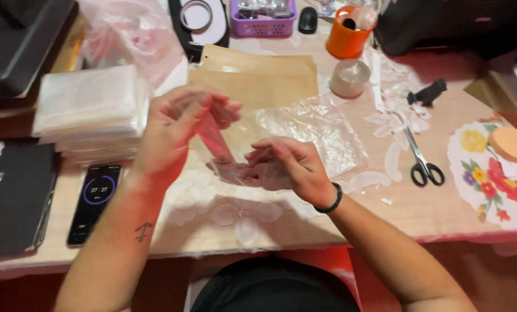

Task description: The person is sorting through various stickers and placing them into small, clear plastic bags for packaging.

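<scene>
My left hand point(180, 124) and my right hand point(284, 164) meet over the table's middle, both gripping a small clear plastic bag point(221, 153) with something reddish-pink inside. The left hand pinches the bag's upper end between thumb and fingers. Lower down, the right hand's fingers curl around its other end. A black band circles my right wrist. Under and behind the hands lies a larger clear plastic sheet point(322, 130) on brown paper envelopes point(258, 75).
A stack of clear bags point(88, 110) sits left, with a black phone point(94, 202) and a dark notebook point(16, 196) near the front edge. Scissors point(423, 162), a tape roll point(349, 78), an orange cup point(346, 34) and a purple basket point(263, 17) lie right and back.
</scene>
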